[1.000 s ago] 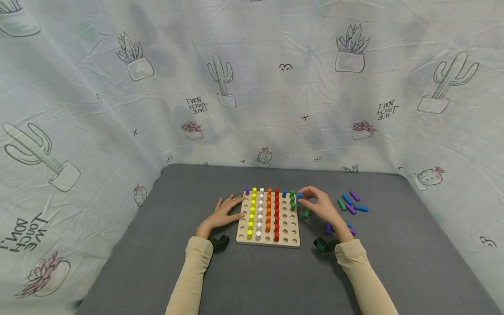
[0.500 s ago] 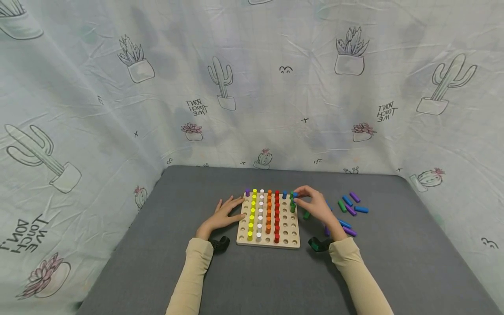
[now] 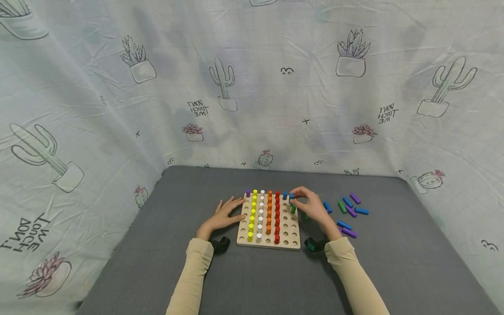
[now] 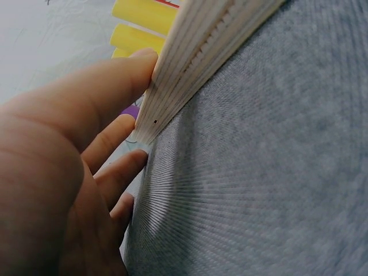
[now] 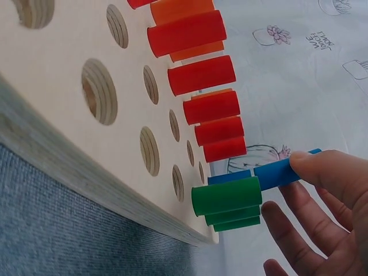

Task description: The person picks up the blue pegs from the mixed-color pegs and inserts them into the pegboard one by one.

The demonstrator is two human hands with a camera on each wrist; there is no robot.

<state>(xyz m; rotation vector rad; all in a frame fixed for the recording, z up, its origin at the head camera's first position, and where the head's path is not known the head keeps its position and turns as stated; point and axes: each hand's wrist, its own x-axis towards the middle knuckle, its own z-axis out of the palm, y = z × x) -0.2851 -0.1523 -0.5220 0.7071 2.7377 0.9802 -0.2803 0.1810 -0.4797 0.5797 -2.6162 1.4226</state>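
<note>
A wooden pegboard [image 3: 289, 225] lies on the grey table, with columns of yellow, white, orange and red pegs standing in its holes. My left hand [image 3: 222, 218] rests against its left edge, fingers spread; thumb and fingertips touch the side in the left wrist view. My right hand [image 3: 313, 208] pinches a blue peg [image 5: 279, 173] between thumb and fingers. That peg is tilted above the board's far right corner, near the green pegs [image 5: 227, 196] and another blue peg [image 5: 230, 177] standing in a hole. A purple peg [image 3: 248, 193] stands at the far left corner.
Loose pegs lie right of the board, among them a green peg [image 3: 342, 207], a blue peg [image 3: 361, 211] and a purple peg [image 3: 349, 232]. One green peg [image 3: 306, 216] is partly behind the right hand. A printed cloth [image 3: 252, 87] hangs around the table.
My right hand has moved left with the blue peg, from beside the board to over its far right corner. The left hand stays at the board's left edge.
</note>
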